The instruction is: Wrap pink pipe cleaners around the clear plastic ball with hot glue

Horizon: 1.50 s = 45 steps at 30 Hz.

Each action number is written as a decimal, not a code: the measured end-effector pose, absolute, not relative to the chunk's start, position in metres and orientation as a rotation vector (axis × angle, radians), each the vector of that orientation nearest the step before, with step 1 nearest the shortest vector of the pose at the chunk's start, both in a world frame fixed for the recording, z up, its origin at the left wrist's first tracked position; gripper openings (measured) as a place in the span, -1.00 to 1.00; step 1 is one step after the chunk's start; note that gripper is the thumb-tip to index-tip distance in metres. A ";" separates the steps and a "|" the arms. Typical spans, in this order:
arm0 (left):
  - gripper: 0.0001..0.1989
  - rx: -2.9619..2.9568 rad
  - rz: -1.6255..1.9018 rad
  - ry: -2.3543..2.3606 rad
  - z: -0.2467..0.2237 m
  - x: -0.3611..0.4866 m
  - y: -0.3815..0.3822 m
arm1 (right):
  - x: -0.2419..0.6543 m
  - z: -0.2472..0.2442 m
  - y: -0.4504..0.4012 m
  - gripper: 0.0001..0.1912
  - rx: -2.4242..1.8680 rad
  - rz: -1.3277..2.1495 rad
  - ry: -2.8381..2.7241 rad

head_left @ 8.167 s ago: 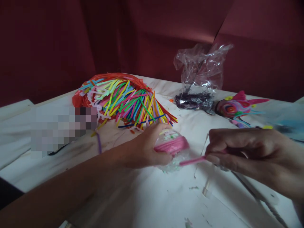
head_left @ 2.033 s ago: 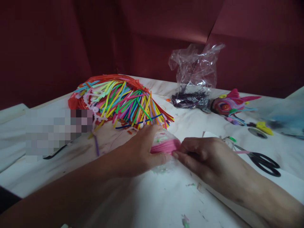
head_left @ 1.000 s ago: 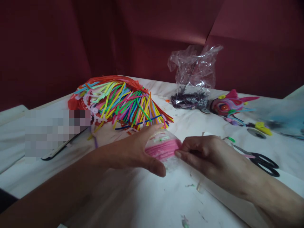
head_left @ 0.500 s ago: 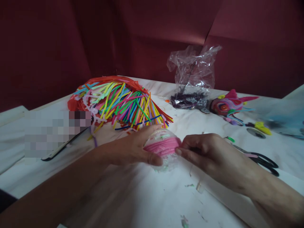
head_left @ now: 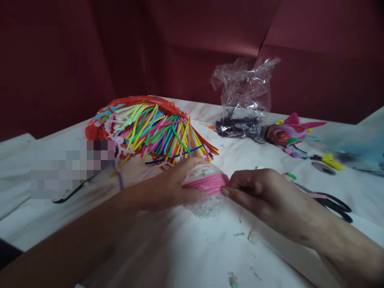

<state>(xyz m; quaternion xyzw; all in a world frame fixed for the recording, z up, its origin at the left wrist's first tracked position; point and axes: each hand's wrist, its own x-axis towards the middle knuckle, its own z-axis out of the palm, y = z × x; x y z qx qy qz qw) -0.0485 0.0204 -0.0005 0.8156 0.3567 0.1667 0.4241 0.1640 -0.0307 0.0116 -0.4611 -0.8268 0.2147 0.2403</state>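
Note:
A clear, glittery ball (head_left: pixel 207 206) rests at the middle of the table, wrapped round its waist by a band of pink pipe cleaner (head_left: pixel 214 183). My left hand (head_left: pixel 177 188) is closed around the ball's left side, thumb in front over the band's lower edge and fingers behind. At the right edge of the ball, my right hand (head_left: pixel 258 192) pinches the band's pink pipe cleaner between thumb and forefinger. The rest of that hand's fingers are curled, and the pinched end is mostly hidden.
Behind lies a red bag (head_left: pixel 93 132) spilling colourful pipe cleaners (head_left: pixel 162 128). A clear plastic bag (head_left: pixel 246 92) with dark stringy material stands farther back. To the right are a pink fish-like craft (head_left: pixel 282 134), black-handled scissors (head_left: pixel 333 204) and a yellow piece (head_left: pixel 331 161). Scraps (head_left: pixel 251 236) dot the front.
My left thumb has shifted slightly up across the front of the ball, onto the pink band's lower edge. My right hand keeps its pinch in nearly the same place.

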 end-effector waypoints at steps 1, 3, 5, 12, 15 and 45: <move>-0.32 2.047 0.430 0.892 -0.001 -0.048 0.020 | 0.164 0.012 -0.031 -0.44 -1.261 0.585 -2.264; -0.35 2.051 0.457 0.871 -0.002 -0.047 0.020 | 0.163 0.012 -0.031 -0.44 -1.252 0.585 -2.268; -0.38 2.035 0.474 0.865 -0.002 -0.047 0.020 | 0.163 0.012 -0.031 -0.44 -1.249 0.586 -2.271; -0.41 2.018 0.526 0.795 -0.002 -0.047 0.021 | 0.164 0.011 -0.030 -0.43 -1.242 0.589 -2.266; -0.39 2.033 0.532 0.790 -0.002 -0.048 0.022 | 0.164 0.011 -0.031 -0.44 -1.235 0.588 -2.276; -0.37 2.081 0.483 0.790 0.005 -0.049 0.019 | 0.161 0.012 -0.031 -0.42 -1.317 0.651 -2.257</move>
